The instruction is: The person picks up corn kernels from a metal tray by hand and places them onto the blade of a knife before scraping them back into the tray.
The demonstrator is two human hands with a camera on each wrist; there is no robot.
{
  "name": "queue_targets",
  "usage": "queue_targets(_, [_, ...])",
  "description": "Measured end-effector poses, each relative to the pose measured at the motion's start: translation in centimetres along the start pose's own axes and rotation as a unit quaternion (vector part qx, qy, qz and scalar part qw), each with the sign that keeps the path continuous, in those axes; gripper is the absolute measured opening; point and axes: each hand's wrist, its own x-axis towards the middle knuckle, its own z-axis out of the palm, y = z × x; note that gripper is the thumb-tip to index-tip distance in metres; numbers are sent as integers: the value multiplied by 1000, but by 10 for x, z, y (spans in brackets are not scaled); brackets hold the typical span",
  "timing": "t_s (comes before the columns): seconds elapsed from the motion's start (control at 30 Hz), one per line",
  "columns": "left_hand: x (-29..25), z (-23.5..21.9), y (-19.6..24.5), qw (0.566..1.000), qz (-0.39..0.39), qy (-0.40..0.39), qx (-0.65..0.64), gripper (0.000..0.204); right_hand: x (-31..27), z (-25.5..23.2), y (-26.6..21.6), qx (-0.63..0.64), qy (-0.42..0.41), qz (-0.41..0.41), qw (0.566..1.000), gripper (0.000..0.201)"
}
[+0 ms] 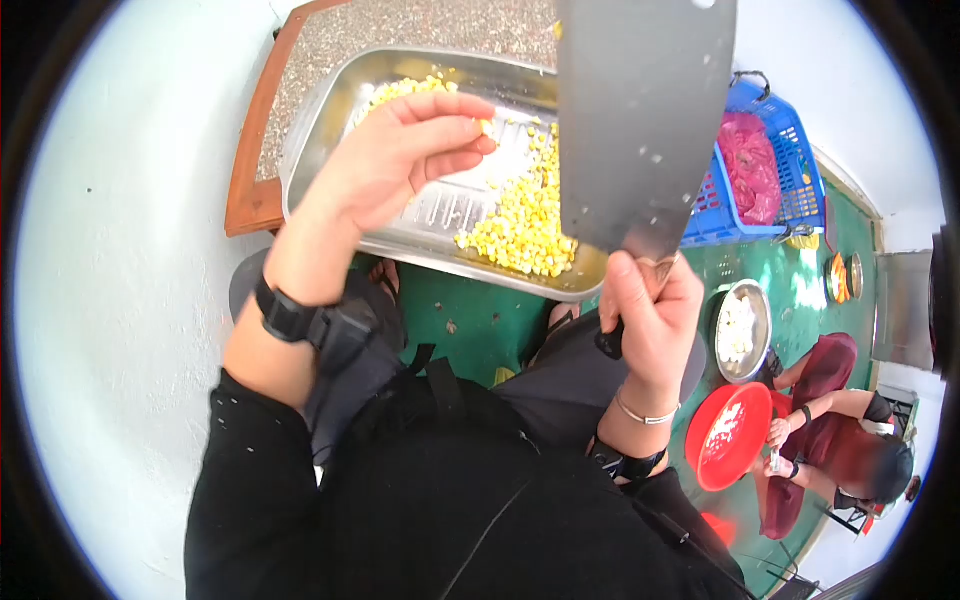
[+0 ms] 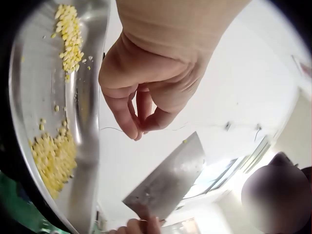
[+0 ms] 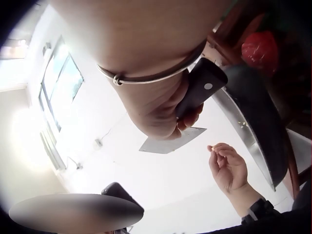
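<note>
Small pieces: loose yellow pieces lie in the tray [image 1: 455, 205], with a larger heap [image 1: 525, 228] at the near right and a smaller heap [image 1: 410, 92] at the far left, partly behind my left arm and hand.
Done so far: I would judge that a fair amount is in small bits, since both heaps look loose and separate.
Left over: I see no whole, uncut thing in the tray, and one small piece [image 1: 487, 129] is at my fingertips, out of the heaps. My blade hides the tray's right end, so I cannot tell how much remains.
Left hand: my left hand [image 1: 405, 150] is raised over the tray, between the two heaps, fingers bent and thumb and fingertips meeting to pinch that small piece.
Right hand: my right hand [image 1: 650, 315] grips the cleaver [image 1: 645, 120] by its dark handle, fingers wrapped round, just off the tray's near right corner.
Cleaver: the broad blade is lifted clear of the heaps, with pale specks on its face and a yellow bit [image 2: 185, 141] near its edge.
Heaps and hands: the larger heap lies in the tray between my two hands; neither hand touches it.
Tray: steel, on the speckled surface [image 1: 480, 25], its near rim in front of my knees.
To my right: a blue basket [image 1: 738, 232] with a pink bag [image 1: 750, 165], a steel bowl [image 1: 764, 350] of white pieces, and another person [image 1: 840, 440] at a red basin [image 1: 740, 470].
</note>
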Motion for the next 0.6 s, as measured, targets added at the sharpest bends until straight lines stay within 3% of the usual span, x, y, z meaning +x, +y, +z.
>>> queue_targets(0.03, [-3,-1,-6,994,22,4,-109,18,-2,2,-2,-12,-15,7,1000,8])
queue_targets(0.17, [-11,5,-25,973,39,26,-225,19,-10,6,4,-3,-47,25,999,12])
queue_targets(0.3, [-19,13,-25,978,10,34,-205,18,-19,10,6,-28,-60,27,997,12])
queue_targets(0.6, [-32,22,-30,982,63,28,-176,20,-25,11,11,-140,-42,4,989,22])
